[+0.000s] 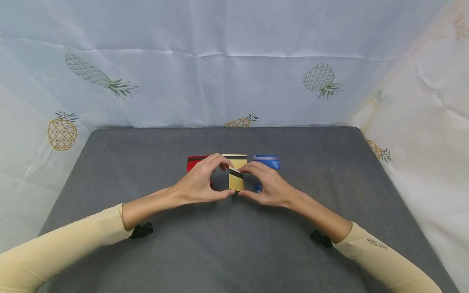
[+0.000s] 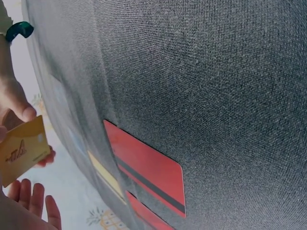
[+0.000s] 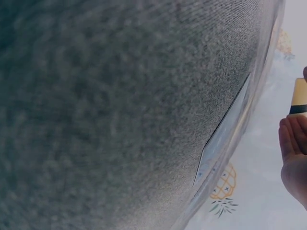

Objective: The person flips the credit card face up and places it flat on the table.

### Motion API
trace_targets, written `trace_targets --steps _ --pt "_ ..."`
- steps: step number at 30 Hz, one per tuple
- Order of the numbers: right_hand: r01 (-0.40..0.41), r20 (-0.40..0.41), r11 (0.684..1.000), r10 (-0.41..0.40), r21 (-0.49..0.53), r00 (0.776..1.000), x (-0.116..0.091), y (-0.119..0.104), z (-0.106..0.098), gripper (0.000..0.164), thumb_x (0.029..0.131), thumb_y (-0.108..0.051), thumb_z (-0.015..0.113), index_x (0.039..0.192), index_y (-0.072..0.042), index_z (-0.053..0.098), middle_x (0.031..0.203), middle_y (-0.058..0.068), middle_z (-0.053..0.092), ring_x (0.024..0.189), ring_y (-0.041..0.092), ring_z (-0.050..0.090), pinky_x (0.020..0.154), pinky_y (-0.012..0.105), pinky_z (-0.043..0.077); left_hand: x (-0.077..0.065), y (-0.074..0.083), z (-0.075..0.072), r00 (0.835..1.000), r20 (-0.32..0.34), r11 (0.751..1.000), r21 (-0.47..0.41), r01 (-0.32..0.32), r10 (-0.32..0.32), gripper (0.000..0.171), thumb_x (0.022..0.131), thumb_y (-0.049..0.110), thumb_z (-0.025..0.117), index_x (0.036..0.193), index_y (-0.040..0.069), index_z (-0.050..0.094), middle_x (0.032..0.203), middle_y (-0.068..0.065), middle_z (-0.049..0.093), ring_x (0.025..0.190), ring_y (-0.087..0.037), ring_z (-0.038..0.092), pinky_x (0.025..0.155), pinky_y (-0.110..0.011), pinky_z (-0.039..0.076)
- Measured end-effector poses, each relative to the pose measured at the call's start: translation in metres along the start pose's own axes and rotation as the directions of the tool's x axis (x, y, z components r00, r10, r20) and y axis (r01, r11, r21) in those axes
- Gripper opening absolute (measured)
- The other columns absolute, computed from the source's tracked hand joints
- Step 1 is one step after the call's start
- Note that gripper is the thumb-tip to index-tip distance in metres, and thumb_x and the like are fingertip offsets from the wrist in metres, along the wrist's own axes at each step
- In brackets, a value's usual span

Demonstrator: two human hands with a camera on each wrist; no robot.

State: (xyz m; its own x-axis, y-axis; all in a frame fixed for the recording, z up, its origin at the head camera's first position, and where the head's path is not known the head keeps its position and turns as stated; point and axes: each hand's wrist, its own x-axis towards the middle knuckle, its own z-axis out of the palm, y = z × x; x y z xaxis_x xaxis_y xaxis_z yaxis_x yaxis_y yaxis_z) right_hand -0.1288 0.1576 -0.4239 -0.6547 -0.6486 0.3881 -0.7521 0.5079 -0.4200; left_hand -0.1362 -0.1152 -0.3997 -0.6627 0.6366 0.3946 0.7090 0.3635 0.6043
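A gold card [image 1: 236, 179] with a dark stripe is held upright and slightly turned above the table, between both hands. My left hand [image 1: 203, 181] grips its left side, fingertips at the top and thumb at the bottom. On the opposite side, my right hand [image 1: 270, 185] pinches it in the same way. The left wrist view shows the face of this gold card [image 2: 25, 151] with red lettering. Behind the hands lie a red card [image 1: 195, 162], another gold card [image 1: 236, 160] and a blue card [image 1: 266, 161]. A second red card [image 2: 148, 165] and a second blue card [image 1: 258, 188] are partly hidden by the hands.
The cards lie on a grey cloth-covered table [image 1: 234, 244]. A pale curtain [image 1: 205, 89] with pineapple prints rises behind the table's far edge and along its sides. Black wrist straps [image 1: 143, 230] show beside the cream sleeves [image 1: 88, 228].
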Motion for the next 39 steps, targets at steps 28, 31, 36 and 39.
trace_targets --steps 28,31,36,39 --pt "-0.024 -0.144 0.986 0.048 0.167 0.988 0.006 -0.003 -0.024 0.054 0.086 -0.012 0.088 0.136 -0.007 0.069 0.13 0.011 0.074 0.116 0.026 0.073 0.099 0.046 0.061 0.003 0.001 0.004 1.0 -0.025 0.999 -0.053 0.002 -0.003 0.056 0.08 0.022 0.09 0.125 0.005 0.063 0.119 -0.011 0.07 0.095 -0.027 0.063 0.082 -0.045 0.055" --pt "-0.024 -0.163 0.98 0.057 0.198 0.985 0.008 -0.008 -0.028 0.054 0.085 -0.011 0.088 0.136 -0.007 0.07 0.129 0.011 0.074 0.115 0.025 0.073 0.1 0.044 0.06 0.004 0.001 0.004 1.0 -0.027 0.999 -0.054 0.006 -0.008 0.055 0.08 0.022 0.09 0.125 0.006 0.063 0.119 -0.009 0.07 0.095 -0.023 0.062 0.082 -0.044 0.054" --pt "-0.016 -0.17 0.976 0.054 0.218 0.984 0.01 -0.013 -0.032 0.055 0.085 -0.011 0.089 0.137 -0.009 0.07 0.13 0.011 0.074 0.116 0.022 0.072 0.101 0.047 0.06 0.005 0.001 0.005 0.999 -0.036 0.998 -0.056 0.003 -0.005 0.055 0.08 0.022 0.09 0.125 0.007 0.064 0.119 -0.008 0.071 0.095 -0.022 0.062 0.083 -0.042 0.054" --pt "-0.011 -0.165 0.976 0.048 0.22 0.985 0.011 -0.016 -0.034 0.057 0.084 -0.012 0.089 0.137 -0.011 0.07 0.131 0.009 0.073 0.118 0.024 0.071 0.103 0.044 0.059 0.005 0.0 0.005 0.999 -0.039 0.998 -0.056 -0.004 0.002 0.055 0.08 0.022 0.091 0.126 0.007 0.065 0.119 -0.006 0.072 0.095 -0.025 0.063 0.083 -0.041 0.054"
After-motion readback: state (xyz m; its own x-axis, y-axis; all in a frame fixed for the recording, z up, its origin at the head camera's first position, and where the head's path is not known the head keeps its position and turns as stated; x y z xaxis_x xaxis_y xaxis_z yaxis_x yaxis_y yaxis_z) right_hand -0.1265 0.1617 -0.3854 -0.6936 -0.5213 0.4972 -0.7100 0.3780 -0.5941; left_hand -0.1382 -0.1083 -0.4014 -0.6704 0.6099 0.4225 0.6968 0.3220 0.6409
